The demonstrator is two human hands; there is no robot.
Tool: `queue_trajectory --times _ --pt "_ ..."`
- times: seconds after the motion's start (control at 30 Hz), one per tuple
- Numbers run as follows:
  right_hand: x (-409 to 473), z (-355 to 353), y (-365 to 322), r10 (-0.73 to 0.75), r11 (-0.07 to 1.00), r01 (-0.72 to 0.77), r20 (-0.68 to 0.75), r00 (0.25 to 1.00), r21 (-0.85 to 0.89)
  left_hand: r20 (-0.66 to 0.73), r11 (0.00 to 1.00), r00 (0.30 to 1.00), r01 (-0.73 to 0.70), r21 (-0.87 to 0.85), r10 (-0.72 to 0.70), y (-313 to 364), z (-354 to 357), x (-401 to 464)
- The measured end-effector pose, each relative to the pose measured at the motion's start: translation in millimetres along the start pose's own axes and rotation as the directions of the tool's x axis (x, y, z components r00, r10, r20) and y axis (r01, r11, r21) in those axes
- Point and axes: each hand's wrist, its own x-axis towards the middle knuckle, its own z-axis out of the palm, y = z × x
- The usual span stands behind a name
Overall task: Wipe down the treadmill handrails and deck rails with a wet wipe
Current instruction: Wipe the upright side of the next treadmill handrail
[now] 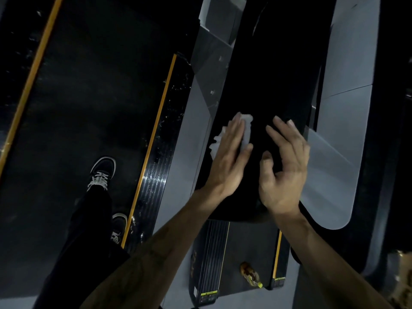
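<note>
1. The left hand [227, 157] is lying flat with straight fingers on a crumpled white wet wipe [245, 130], pressing it onto the broad black handrail [267, 85] of a treadmill; the fingers are not curling round the wipe.
2. The wipe is sitting on the near part of that black rail, showing beyond the fingertips and at the left edge of the hand, close to the rail's left border.
3. The right hand [284, 168] is hovering or resting just beside the left one over the same black surface, its fingers loosely bent and spread, holding nothing; whether the fingertips are touching the rail cannot be told.
4. A grey side panel [343, 130] is running along the right of the black rail, and another grey panel [196, 121] is lying along its left.
5. Below the rail, a ribbed black deck rail [153, 175] with a yellow stripe is bordering the dark running belt [89, 97].
6. The person is standing on that belt in black trousers [84, 230] and dark sneakers [103, 169] with white laces.
7. A small bottle with a yellow cap [250, 275] is lying on the grey floor near the bottom, between two black rail ends.
</note>
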Motion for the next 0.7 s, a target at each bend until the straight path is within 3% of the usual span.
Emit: queue_trajectory --times 0.1,0.3,0.37,0.57,0.7 --pt "0.6 -0.1 -1.6 0.012 1.000 -0.012 -0.005 1.000 0.013 0.020 0.999 1.000 -0.018 0.036 0.017 8.8 -1.5 26.4" --pt "-0.4 -0.5 -0.9 0.037 0.998 -0.037 -0.005 0.999 0.046 -0.007 0.976 0.977 0.210 -0.060 -0.211 -6.1 -13.9 40.6" --pt "-0.9 -0.6 0.0 0.045 0.997 -0.044 -0.016 0.999 0.059 0.000 0.988 0.988 0.157 -0.006 -0.157 -6.9 -11.6 24.1" --pt "-2.7 0.5 3.1 0.078 0.993 -0.074 -0.043 0.996 0.093 0.055 0.980 0.981 -0.188 0.070 0.184 18.7 8.3 5.9" --pt "-1.9 0.1 2.2 0.079 0.991 -0.073 -0.045 0.996 0.113 0.085 0.979 0.981 -0.182 0.094 0.174 29.9 1.9 43.1"
